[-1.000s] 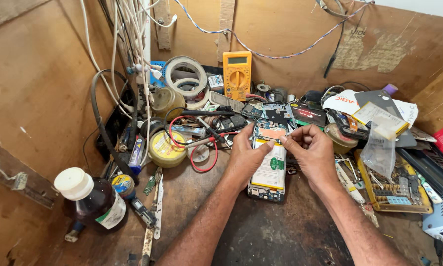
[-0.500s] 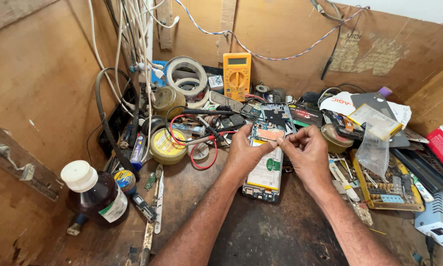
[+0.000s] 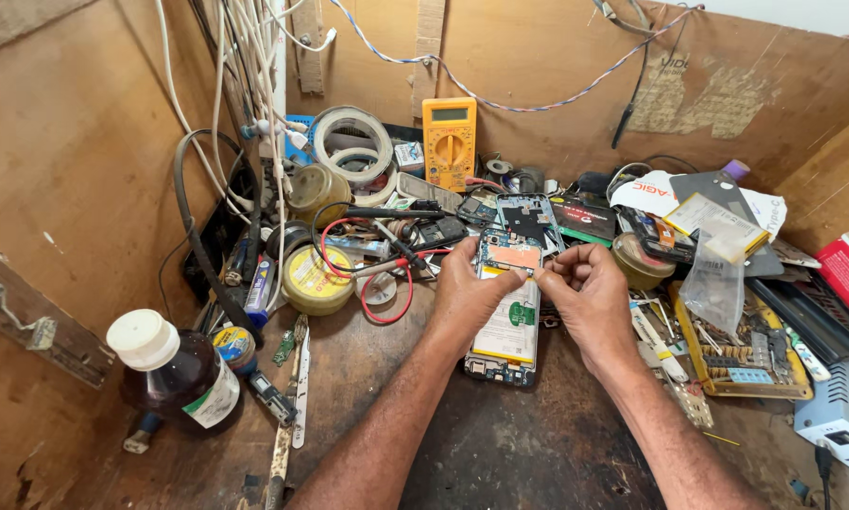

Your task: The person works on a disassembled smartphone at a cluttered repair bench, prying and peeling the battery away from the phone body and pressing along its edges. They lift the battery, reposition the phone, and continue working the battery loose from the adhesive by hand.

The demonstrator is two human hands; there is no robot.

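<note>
Bottle: at the near left of my desk (image 3: 500, 453) stood a brown glass bottle (image 3: 183, 373) with a white cap, close to the wooden side wall.
Tape rolls: farther back on the left lay a yellow tape roll (image 3: 316, 279), and beyond it a larger pale roll (image 3: 353, 142) leaned among the hanging cables.
Probe leads: red and black leads (image 3: 386, 269) curled between the yellow roll and my left wrist.
Multimeter: a yellow multimeter (image 3: 450, 142) stood upright against the far wall, centre left.
Left hand: my left hand (image 3: 467, 293) was curled, fingers bent onto the left edge of the opened phone (image 3: 509, 321), thumb pressing near its upper part; it gripped the phone's side.
Phone: it lay back-open on the desk in the middle, between both my hands, long axis running near to far, pale battery showing.
Right hand: my right hand (image 3: 590, 293) was loosely closed, fingertips pinched together at the phone's upper right edge; whether they held anything small I could not tell.
Parts tray: to the right sat a yellow tray (image 3: 736, 364) of small parts, with a clear plastic bag (image 3: 712, 283) lying over its far end.
</note>
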